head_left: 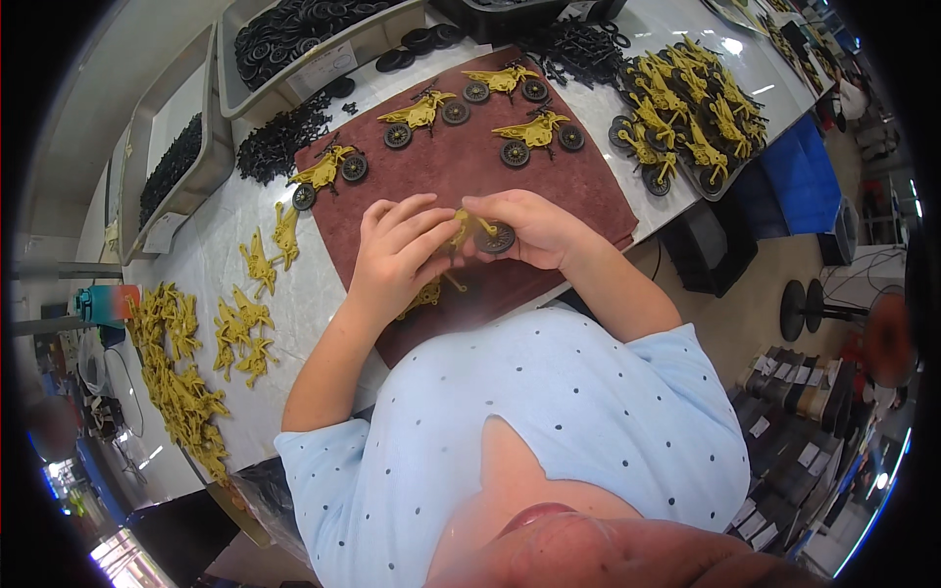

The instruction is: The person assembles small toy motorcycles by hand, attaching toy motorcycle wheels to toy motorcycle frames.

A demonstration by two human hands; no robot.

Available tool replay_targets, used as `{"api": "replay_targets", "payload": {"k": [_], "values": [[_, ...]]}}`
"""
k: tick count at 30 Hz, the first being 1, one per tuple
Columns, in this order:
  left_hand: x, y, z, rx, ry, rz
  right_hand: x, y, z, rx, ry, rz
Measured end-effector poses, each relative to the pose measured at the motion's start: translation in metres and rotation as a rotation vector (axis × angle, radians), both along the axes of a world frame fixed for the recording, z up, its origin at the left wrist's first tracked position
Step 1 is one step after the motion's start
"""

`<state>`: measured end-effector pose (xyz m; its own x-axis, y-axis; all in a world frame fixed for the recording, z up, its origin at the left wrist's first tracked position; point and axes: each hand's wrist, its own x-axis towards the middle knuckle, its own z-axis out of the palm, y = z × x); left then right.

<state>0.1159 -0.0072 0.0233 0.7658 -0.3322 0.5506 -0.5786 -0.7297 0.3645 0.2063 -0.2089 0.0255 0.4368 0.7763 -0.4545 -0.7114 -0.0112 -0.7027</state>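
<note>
Both hands are together over the near part of a dark red cloth (461,162). Between them is a yellow toy motorcycle body (463,231) with a black spoked wheel (496,238) on its right side. My left hand (400,247) grips the body with curled fingers. Closed near the wheel, my right hand (534,225) pinches the toy between thumb and fingers. The fingers partly cover the toy, so where its far end sits is hidden. Below my left hand lies another yellow body (425,296). Several toy motorcycles with two wheels (418,116) stand farther up the cloth.
Grey bins hold black wheels (279,44) and small black parts (174,167). Loose black parts (284,137) lie beside them. Yellow bodies (176,363) are heaped on the left. A tray piled with wheeled toys (696,108) stands right, by the table edge, near a blue bin (799,176).
</note>
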Motion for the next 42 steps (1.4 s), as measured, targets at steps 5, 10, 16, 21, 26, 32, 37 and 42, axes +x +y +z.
{"api": "replay_targets", "payload": {"k": [5, 10, 16, 21, 26, 32, 37, 42], "values": [[-0.007, 0.001, -0.009, 0.057, -0.184, 0.027, -0.006, 0.01, -0.007, -0.044, 0.033, 0.004], [-0.006, 0.003, -0.011, 0.062, -0.142, 0.02, -0.005, 0.001, -0.021, -0.038, -0.047, -0.026], [-0.018, 0.028, 0.008, 0.088, 0.047, 0.275, 0.016, -0.036, -0.036, -0.272, -0.48, 0.046], [-0.024, 0.109, -0.022, 0.33, 0.216, 1.051, 0.016, -0.055, -0.026, -0.509, -0.82, 0.213], [-0.012, 0.14, -0.034, 0.294, 0.513, 1.082, 0.009, -0.044, 0.008, -0.836, -0.845, 0.377], [-0.016, 0.164, -0.04, 0.234, 0.511, 1.051, 0.011, -0.063, 0.009, -1.003, -1.257, 0.139], [-0.001, 0.116, 0.044, -0.132, 0.796, 1.089, 0.024, -0.067, 0.019, -0.701, -1.088, -0.097], [0.042, 0.012, 0.067, -0.595, 0.538, 0.273, 0.036, -0.047, 0.016, -0.245, -0.988, -0.18]]}}
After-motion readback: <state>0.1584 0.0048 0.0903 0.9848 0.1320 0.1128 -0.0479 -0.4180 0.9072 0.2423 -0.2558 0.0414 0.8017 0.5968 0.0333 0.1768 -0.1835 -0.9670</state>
